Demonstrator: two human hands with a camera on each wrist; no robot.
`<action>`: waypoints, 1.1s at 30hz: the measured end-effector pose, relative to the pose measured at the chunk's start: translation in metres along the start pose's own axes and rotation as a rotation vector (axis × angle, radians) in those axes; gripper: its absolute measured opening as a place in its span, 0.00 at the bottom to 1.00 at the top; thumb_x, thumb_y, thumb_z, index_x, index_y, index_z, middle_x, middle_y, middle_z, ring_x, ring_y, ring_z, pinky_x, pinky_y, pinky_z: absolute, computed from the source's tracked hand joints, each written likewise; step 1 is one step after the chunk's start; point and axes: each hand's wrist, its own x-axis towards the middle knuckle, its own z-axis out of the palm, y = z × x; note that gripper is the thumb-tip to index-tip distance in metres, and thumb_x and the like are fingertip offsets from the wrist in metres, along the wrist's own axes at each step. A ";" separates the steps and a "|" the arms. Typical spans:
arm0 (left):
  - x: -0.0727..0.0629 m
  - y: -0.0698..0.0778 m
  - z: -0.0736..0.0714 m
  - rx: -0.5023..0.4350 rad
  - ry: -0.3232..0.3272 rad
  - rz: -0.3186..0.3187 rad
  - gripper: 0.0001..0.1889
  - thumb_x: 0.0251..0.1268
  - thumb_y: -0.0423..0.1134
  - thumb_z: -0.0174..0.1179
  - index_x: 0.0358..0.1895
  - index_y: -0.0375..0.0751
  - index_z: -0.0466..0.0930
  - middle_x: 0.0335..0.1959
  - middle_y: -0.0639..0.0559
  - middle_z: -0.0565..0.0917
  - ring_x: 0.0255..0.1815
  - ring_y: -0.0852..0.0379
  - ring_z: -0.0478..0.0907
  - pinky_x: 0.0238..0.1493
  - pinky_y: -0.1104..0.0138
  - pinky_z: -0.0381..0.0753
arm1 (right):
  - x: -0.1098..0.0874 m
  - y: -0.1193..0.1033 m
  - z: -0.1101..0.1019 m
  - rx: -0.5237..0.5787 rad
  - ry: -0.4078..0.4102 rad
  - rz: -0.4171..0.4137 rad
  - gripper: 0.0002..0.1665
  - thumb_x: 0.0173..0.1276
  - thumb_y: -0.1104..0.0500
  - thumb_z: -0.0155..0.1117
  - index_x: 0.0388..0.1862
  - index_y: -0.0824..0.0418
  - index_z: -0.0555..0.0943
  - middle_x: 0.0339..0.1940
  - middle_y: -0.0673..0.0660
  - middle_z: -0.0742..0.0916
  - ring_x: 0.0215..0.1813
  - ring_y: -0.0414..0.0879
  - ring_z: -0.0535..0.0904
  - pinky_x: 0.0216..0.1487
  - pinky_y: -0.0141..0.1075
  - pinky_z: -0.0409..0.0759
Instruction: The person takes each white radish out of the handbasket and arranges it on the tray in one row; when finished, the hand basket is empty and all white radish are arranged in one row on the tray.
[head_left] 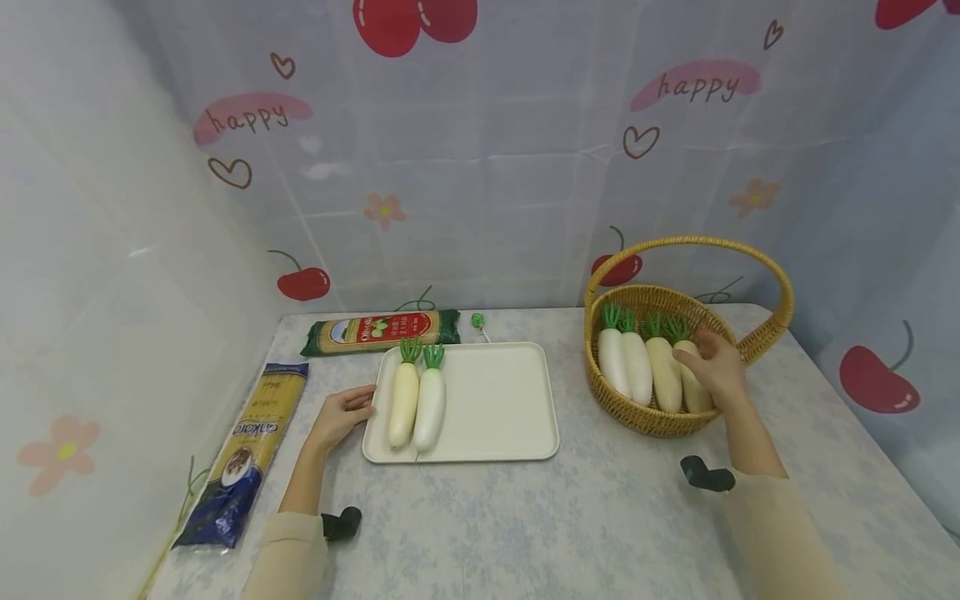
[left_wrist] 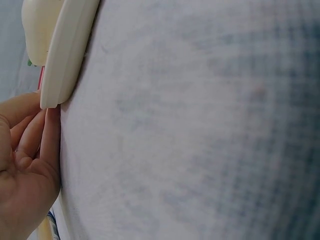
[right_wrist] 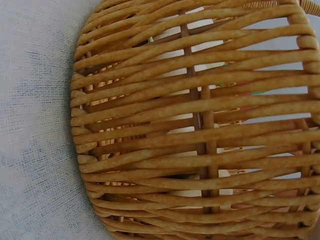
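My left hand (head_left: 342, 417) is at the left edge of a cream rectangular tray (head_left: 498, 404). In the left wrist view its thumb and fingers pinch the tray's rim (left_wrist: 62, 65). A yellowish radish (head_left: 404, 404) and a white radish (head_left: 431, 408) lie side by side on the tray, green tops facing away. On the right, my right hand (head_left: 722, 371) reaches into a wicker basket (head_left: 652, 423) and grips the rightmost yellowish radish (head_left: 695, 390). Beside that one lie another yellowish radish (head_left: 664, 375) and two white radishes (head_left: 637, 368). The basket's weave hides the right hand in the right wrist view.
A green-ended pasta packet (head_left: 382, 330) lies behind the tray. Another pasta packet (head_left: 243, 454), yellow and blue, lies along the table's left side. The basket's tall handle (head_left: 693, 242) arches over its opening. Behind the table (head_left: 525, 525) hangs a printed curtain (head_left: 480, 183).
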 end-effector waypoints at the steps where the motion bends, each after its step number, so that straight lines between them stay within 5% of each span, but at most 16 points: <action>1: 0.000 0.000 0.000 0.000 0.002 -0.002 0.25 0.63 0.28 0.59 0.63 0.26 0.68 0.60 0.30 0.72 0.62 0.39 0.69 0.47 0.75 0.76 | 0.001 0.001 -0.001 -0.002 -0.006 0.010 0.44 0.70 0.49 0.54 0.72 0.74 0.51 0.67 0.78 0.62 0.67 0.72 0.58 0.62 0.61 0.62; 8: 0.001 -0.001 0.001 0.014 0.004 -0.005 0.25 0.62 0.28 0.59 0.63 0.26 0.68 0.60 0.30 0.72 0.62 0.39 0.69 0.49 0.72 0.77 | 0.009 0.001 -0.003 -0.030 -0.088 0.106 0.48 0.69 0.46 0.54 0.73 0.73 0.47 0.70 0.79 0.56 0.68 0.73 0.53 0.64 0.62 0.58; 16: 0.000 0.000 0.001 0.011 0.005 -0.009 0.25 0.63 0.29 0.59 0.63 0.26 0.68 0.60 0.31 0.72 0.63 0.39 0.69 0.49 0.72 0.77 | 0.013 0.001 -0.004 -0.047 -0.194 0.117 0.51 0.68 0.52 0.56 0.72 0.77 0.40 0.70 0.80 0.48 0.69 0.75 0.46 0.66 0.63 0.53; 33: 0.000 0.000 0.000 0.050 0.016 0.004 0.25 0.62 0.29 0.59 0.63 0.27 0.69 0.60 0.32 0.72 0.62 0.40 0.69 0.49 0.76 0.74 | 0.006 0.000 -0.001 -0.186 -0.067 0.073 0.48 0.66 0.53 0.59 0.71 0.78 0.48 0.67 0.81 0.59 0.65 0.76 0.56 0.62 0.63 0.60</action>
